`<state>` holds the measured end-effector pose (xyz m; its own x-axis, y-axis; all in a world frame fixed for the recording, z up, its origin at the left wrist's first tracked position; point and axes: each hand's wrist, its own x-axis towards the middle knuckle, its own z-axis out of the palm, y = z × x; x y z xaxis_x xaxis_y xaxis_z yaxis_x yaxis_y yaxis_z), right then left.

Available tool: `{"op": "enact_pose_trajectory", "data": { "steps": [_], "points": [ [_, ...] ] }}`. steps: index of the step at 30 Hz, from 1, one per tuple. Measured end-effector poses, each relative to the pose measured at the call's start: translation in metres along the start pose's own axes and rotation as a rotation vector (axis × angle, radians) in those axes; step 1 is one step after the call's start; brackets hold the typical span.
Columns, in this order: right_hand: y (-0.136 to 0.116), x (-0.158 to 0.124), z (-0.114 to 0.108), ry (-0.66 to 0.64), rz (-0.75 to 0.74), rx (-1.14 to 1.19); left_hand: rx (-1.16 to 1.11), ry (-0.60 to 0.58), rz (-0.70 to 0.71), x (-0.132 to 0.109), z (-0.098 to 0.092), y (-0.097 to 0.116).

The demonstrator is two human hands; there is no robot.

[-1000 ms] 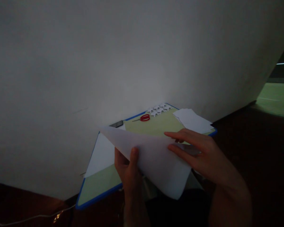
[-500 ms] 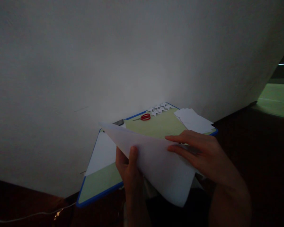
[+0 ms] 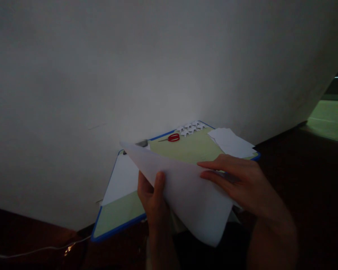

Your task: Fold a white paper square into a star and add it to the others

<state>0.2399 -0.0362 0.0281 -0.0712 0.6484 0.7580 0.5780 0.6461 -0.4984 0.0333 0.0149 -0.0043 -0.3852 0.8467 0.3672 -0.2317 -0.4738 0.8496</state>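
A white sheet of paper (image 3: 186,191), bent over along its upper edge, is held up above the near side of the table. My left hand (image 3: 154,198) grips its lower left edge, thumb on the near face and the other fingers behind. At the upper right edge, my right hand (image 3: 239,180) pinches the sheet between thumb and forefinger; its remaining fingers are partly hidden. Beyond the sheet lie red-handled scissors (image 3: 173,137), and behind them several small folded white paper pieces (image 3: 192,128) are grouped at the table's far corner.
The pale green table (image 3: 118,217) has a blue rim and stands against a grey wall (image 3: 157,67). Loose white sheets (image 3: 233,143) lie at its right end, and more white paper (image 3: 121,176) covers part of the left. A white cable (image 3: 45,248) runs along the floor at left.
Both hands keep the same grip on the sheet, with barely any movement. The view has shifted very slightly.
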Motion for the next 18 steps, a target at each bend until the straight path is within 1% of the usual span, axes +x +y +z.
{"op": "enact_pose_trajectory", "data": {
  "steps": [10,18],
  "points": [
    [0.0001,0.0003,-0.0002,-0.01,-0.031,0.046,-0.013,-0.019,-0.003,-0.002,0.0012,0.0032],
    [0.002,0.0007,-0.0014,-0.037,-0.093,0.095,-0.011,0.011,0.022,0.0028,-0.0018,0.0037]
  ]
}}
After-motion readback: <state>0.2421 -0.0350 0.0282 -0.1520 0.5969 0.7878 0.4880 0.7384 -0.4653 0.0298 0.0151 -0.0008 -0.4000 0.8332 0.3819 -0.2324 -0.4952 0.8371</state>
